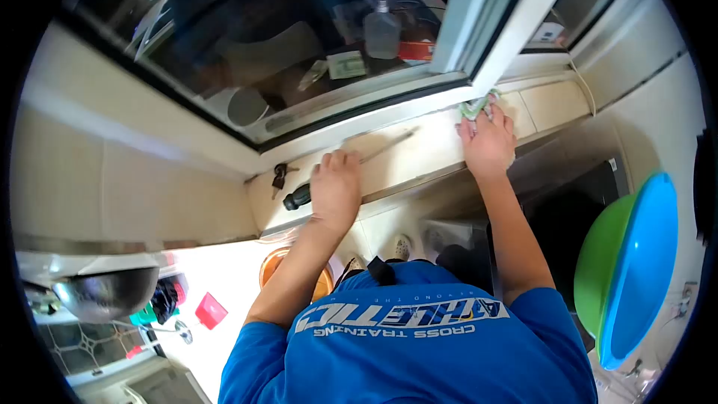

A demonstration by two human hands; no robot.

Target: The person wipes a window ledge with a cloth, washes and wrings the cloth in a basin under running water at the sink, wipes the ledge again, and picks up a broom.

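Observation:
My left hand point(336, 190) is closed over a screwdriver point(298, 197) on the tiled window sill point(419, 155). The black handle sticks out to the left of my fist, and a thin shaft extends to the right along the sill. Farther right, my right hand point(490, 142) presses a green and white cloth point(473, 109) onto the sill, close to the corner of the window frame point(449, 91). Part of the cloth is hidden under my fingers. Just left of the screwdriver handle lies a small bunch of keys point(280, 177).
Behind the glass are a clear bottle point(382, 33) and other items. A blue basin point(645, 269) with a green one against it stands on edge at the right. An orange bucket point(271, 263) is below my left arm. A metal bowl point(108, 292) sits at far left.

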